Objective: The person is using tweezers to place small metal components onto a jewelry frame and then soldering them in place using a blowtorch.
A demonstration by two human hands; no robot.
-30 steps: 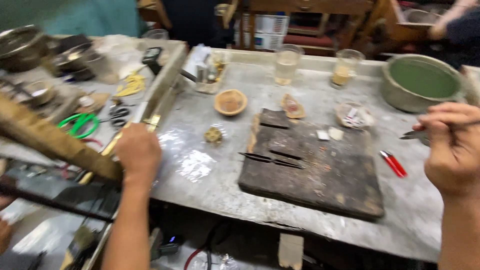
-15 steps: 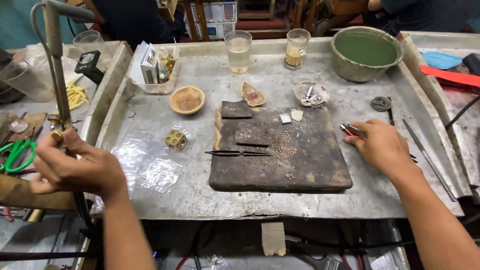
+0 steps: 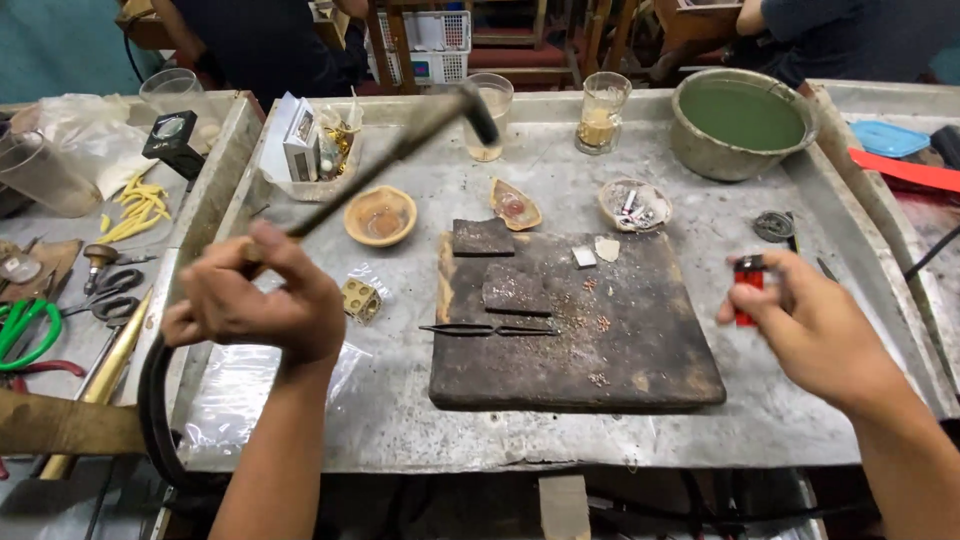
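- The left hand [image 3: 262, 305] is closed in a fist around a thin dark metal torch pipe [image 3: 400, 150], whose bent tip rises toward the glasses at the back; a black rubber hose [image 3: 152, 400] curves down from the fist
- The right hand [image 3: 815, 325] pinches a small red lighter [image 3: 746, 285] between thumb and fingers, held above the grey metal tray table [image 3: 700, 440], right of the board
- A dark charred rectangular soldering board [image 3: 620, 340] lies between the hands, with black tweezers [image 3: 490, 330] and two small dark slabs [image 3: 505, 265] on it
- Behind it stand a round wooden bowl [image 3: 380, 215], two shell dishes [image 3: 575, 207] and a metal basin of green liquid [image 3: 742, 120]
- Green-handled scissors [image 3: 25, 330] lie on the bench far left
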